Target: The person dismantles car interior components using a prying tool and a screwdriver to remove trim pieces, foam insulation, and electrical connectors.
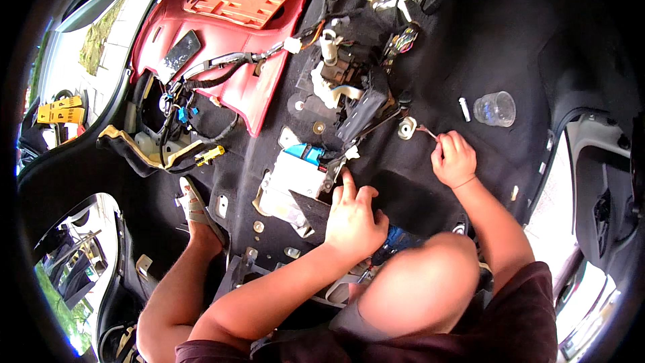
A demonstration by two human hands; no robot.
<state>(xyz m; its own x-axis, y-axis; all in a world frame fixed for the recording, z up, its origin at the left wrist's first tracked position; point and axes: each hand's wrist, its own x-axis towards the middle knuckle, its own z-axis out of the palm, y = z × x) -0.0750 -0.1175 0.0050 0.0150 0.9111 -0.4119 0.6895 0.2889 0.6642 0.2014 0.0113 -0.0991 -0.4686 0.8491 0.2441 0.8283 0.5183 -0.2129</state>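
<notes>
If left hand, fingers loosely spread beside silver box, pushes hard, white connector may crack; right hand, pinching thin rod, may slip from hasty pull

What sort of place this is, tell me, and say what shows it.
Probably the inside of a partly stripped car: black carpet underfoot, exposed wiring, and a door standing open on the right.
</notes>
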